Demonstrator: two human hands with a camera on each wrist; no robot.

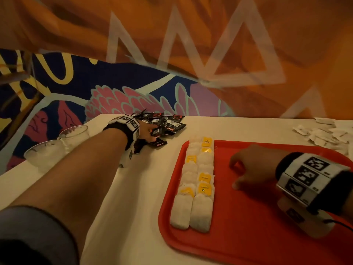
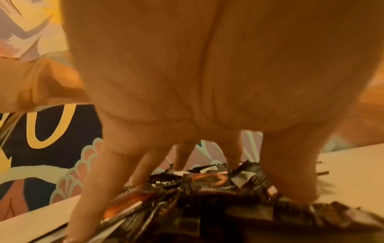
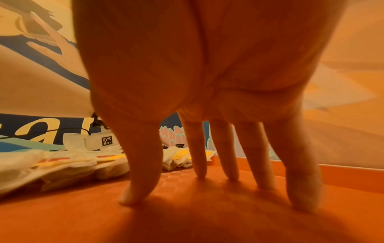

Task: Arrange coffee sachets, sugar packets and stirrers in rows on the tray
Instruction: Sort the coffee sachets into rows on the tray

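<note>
A red tray (image 1: 257, 217) lies on the white table (image 1: 133, 188); along its left side run two rows of white sachets with yellow labels (image 1: 196, 180). A loose pile of black coffee sachets (image 1: 168, 125) sits at the table's far edge. My left hand (image 1: 150, 132) reaches onto that pile. In the left wrist view its fingers (image 2: 89, 197) are spread and straight, tips down on the black sachets (image 2: 239, 213). My right hand (image 1: 240, 173) rests on the bare tray floor (image 3: 187, 222) on its fingertips (image 3: 264, 180), holding nothing, right of the white sachets (image 3: 62, 167).
Small white sugar packets (image 1: 328, 134) lie scattered at the far right of the table, beyond the tray. Two clear plastic cups (image 1: 45, 153) stand at the table's left edge, beside my left forearm. A painted wall rises right behind the table.
</note>
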